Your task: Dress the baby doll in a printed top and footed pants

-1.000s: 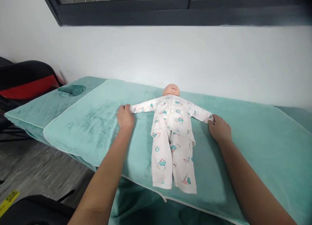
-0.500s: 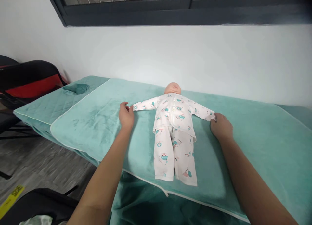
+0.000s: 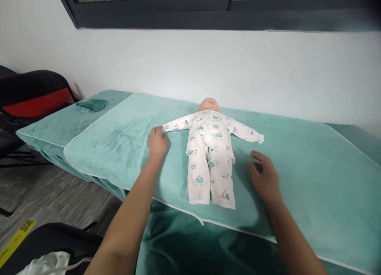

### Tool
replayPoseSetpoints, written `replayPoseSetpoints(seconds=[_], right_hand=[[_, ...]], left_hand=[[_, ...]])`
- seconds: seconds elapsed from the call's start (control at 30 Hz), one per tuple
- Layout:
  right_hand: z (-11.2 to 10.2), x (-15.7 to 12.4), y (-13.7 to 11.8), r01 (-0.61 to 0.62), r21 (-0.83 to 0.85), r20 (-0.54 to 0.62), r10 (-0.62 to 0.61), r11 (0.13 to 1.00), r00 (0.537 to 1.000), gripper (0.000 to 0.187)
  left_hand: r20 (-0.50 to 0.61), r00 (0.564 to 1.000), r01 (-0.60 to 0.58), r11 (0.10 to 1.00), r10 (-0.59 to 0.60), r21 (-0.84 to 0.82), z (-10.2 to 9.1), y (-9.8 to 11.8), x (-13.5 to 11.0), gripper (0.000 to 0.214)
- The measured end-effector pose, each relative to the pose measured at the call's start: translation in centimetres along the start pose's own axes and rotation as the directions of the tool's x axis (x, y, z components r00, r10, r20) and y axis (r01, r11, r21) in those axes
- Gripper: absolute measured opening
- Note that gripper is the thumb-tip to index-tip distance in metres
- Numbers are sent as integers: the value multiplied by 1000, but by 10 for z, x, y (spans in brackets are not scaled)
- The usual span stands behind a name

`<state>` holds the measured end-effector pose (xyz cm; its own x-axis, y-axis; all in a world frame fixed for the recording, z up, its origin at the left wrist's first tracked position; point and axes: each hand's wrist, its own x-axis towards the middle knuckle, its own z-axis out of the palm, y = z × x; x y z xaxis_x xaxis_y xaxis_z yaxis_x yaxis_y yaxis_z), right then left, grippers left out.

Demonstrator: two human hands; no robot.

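Observation:
A baby doll lies face up, its arms spread to the sides. It wears a white pajama top with a small teal and pink print, and matching pajama pants stretched toward me. My left hand is at the cuff of the sleeve on the left, fingers close together and bent down on its end; the fingertips are partly hidden. Over the mat, below the right sleeve, my right hand is free of the cloth, thumb and fingers apart.
A teal velvet cover with white piping spreads over the bed, which has a face hole at its left end. Behind it stands a white wall under a dark window frame. Black chairs are at left.
My right hand has let go of the right sleeve's cuff and drawn back toward me. My left hand has shifted slightly right against the left cuff.

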<state>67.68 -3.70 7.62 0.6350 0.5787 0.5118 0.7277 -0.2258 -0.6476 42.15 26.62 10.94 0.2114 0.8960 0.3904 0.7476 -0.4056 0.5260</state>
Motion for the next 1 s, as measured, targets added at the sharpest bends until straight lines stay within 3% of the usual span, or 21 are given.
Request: replayPoseSetpoints(seconds=[0.1, 0.17, 0.27, 0.37, 0.5, 0.63, 0.73, 0.9, 1.0], right_hand=[[-17, -57, -28, -46, 118, 183, 24, 992, 983, 24], [-24, -88, -42, -8, 147, 304, -37, 989, 952, 21], [-22, -111, -57, 108, 68, 316, -124, 992, 940, 28], [-13, -113, -68, 124, 19, 280, -124, 992, 952, 22], [-12, -111, -84, 44, 136, 319, -85, 990, 944, 10], [-27, -117, -101, 11, 213, 227, -60, 977, 972, 3], [-35, -120, -105, 28, 227, 161, -66, 973, 985, 8], [-32, -124, -98, 78, 193, 277, -130, 978, 952, 10], [-37, -124, -98, 93, 181, 250, -137, 979, 958, 10]], left_hand=[[-57, 998, -30, 975, 17, -219, -18, 2, -49, 42], [3, 998, -55, 923, 61, -382, -31, 5, -99, 37], [175, 962, -79, 827, 209, -557, -47, 17, -177, 35], [248, 939, -32, 780, 237, -625, -53, 35, -226, 42], [219, 945, -58, 785, 242, -617, -50, 53, -241, 40], [135, 948, -155, 787, 289, -597, -53, 58, -237, 29], [70, 943, -230, 788, 327, -571, -63, 56, -237, 27], [-14, 960, -246, 815, 281, -524, -76, 52, -242, 23], [-20, 970, -214, 818, 241, -534, -78, 47, -245, 23]])
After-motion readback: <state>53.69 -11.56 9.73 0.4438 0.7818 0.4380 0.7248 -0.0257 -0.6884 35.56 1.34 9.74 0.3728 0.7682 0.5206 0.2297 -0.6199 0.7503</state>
